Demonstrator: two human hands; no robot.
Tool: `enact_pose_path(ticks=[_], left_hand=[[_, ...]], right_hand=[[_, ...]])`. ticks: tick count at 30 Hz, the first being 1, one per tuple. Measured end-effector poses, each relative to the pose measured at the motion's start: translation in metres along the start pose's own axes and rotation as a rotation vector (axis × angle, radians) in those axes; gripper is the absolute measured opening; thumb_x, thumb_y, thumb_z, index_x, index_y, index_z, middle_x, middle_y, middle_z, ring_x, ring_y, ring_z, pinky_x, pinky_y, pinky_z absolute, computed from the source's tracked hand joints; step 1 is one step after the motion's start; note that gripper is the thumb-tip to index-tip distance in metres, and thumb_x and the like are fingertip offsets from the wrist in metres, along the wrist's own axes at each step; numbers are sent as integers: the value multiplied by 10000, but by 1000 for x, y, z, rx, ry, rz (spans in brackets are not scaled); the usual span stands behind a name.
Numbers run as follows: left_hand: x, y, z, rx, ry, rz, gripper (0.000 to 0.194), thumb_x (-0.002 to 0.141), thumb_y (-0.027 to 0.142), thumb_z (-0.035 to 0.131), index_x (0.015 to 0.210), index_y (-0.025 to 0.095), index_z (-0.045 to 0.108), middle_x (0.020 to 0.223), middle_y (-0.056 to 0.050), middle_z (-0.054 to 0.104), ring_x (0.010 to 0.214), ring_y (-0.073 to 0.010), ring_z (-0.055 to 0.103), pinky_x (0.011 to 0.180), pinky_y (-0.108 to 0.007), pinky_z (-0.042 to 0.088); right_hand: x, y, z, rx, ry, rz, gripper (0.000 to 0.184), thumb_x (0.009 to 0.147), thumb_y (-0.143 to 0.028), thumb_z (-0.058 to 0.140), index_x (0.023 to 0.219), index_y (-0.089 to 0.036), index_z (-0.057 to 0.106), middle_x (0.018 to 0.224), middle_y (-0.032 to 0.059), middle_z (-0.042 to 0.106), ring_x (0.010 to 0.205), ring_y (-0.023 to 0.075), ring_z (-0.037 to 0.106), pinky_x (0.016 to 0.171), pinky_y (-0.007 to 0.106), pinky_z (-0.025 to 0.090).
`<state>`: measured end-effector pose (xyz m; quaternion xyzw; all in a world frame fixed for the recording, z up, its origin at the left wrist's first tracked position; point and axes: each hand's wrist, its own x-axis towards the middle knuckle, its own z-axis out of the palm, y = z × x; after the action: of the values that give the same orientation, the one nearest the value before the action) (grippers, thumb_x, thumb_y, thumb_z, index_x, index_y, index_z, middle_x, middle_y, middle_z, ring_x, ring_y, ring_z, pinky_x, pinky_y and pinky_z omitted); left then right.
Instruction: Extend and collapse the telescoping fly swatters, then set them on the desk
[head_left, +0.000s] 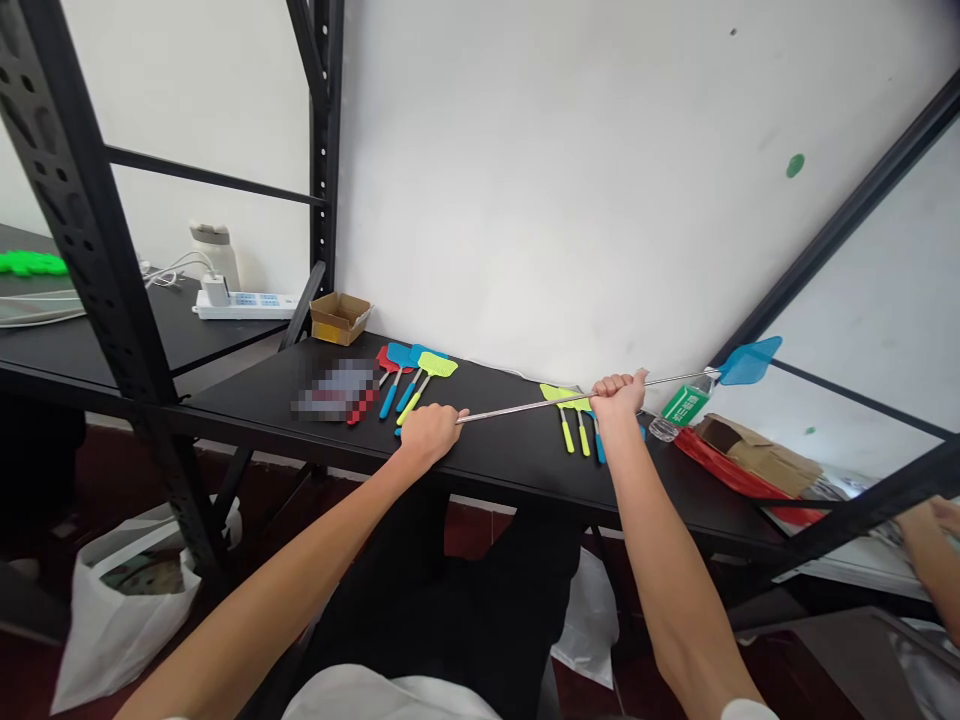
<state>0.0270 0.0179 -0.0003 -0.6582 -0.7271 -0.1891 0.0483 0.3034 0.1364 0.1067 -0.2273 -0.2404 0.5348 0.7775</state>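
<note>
A telescopic fly swatter point(525, 406) stretches across the front of me, its metal rod drawn out long and its blue head off to the right. My left hand point(431, 432) is closed around its handle end, where a little blue shows. Farther along, my right hand point(619, 393) grips the rod. Beyond my left hand lie several short swatters, among them a yellow-green swatter point(427, 377), a blue swatter point(397, 362) and a red one partly covered. Near my right hand are two yellow-green swatters point(568, 430) and a blue handle point(599, 445), their heads partly hidden.
On the black shelf table point(487, 455) stand a small cardboard box point(341, 318) and a green-labelled plastic bottle point(684, 405). A red bag with cardboard point(757, 460) lies at right. Black posts point(112, 210) frame the table. Another person's hand point(934, 530) appears far right.
</note>
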Motion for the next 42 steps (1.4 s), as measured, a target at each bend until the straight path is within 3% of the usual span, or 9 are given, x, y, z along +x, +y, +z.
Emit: enact_pose_path(ticks=[16,26,36,42], left_hand=[[1,-2,4,-7,2,11,672,1015,518,221,912,109,744,859,-195,704,868,-333,700,723,-373,465],[0,-2,3,-27,-5,10,650,1016,508,238,935,108,744,866,-193,705,893,-338,697,735,-374,468],[-1,-2,6,-29,25,20,649,1020,498,238,909,101,739,849,-189,705,866,-337,703,713,-373,472],[-1,-1,7,-11,58,11,635,1022,497,254,902,113,745,857,-184,716,864,-332,710,715,-371,479]], right_hand=[[-16,31,-2,-74,-57,-50,590,998,-621,321,653,-216,66,470,-107,40,364,81,69,306,216,165],[-35,57,5,8,-77,34,531,1051,-487,274,633,-208,101,447,-104,80,354,79,83,329,218,139],[-45,71,4,-43,-108,1,563,1026,-545,316,644,-206,79,460,-101,64,352,72,89,333,215,150],[-59,79,12,65,-69,39,549,1042,-467,352,622,-203,116,459,-91,91,370,80,84,334,221,152]])
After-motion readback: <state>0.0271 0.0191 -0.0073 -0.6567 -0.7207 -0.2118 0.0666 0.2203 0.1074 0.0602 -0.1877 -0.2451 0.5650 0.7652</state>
